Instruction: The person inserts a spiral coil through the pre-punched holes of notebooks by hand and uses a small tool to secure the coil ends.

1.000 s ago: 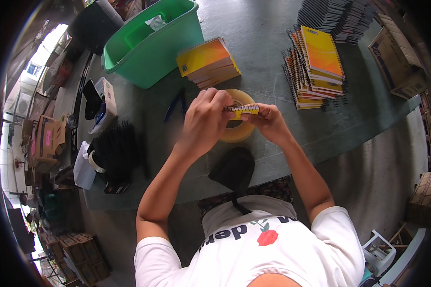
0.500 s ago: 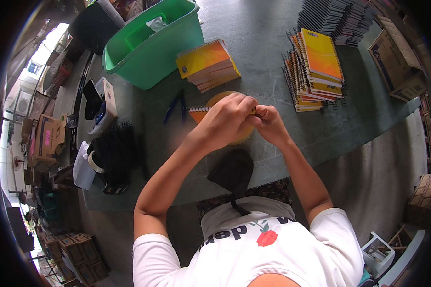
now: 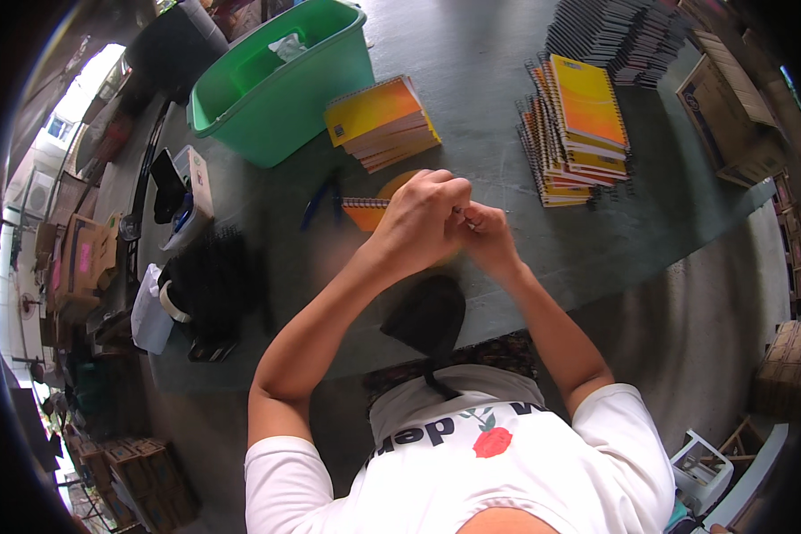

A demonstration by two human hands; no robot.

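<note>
While beyond the hands (image 3: 449, 222): notebook stacks (image 3: 383, 120), green tub (image 3: 280, 84)

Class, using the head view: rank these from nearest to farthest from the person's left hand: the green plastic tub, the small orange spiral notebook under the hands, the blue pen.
1. Small orange spiral notebook, just left of the left hand.
2. Blue pen, farther left on the table.
3. Green plastic tub, far up-left.

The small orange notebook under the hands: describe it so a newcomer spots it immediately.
Start at the green plastic tub at the grey table's far left. Nearer the person lies a stack of orange spiral notebooks. Just below it, the small orange spiral notebook lies alone, partly hidden by the left hand.
</note>
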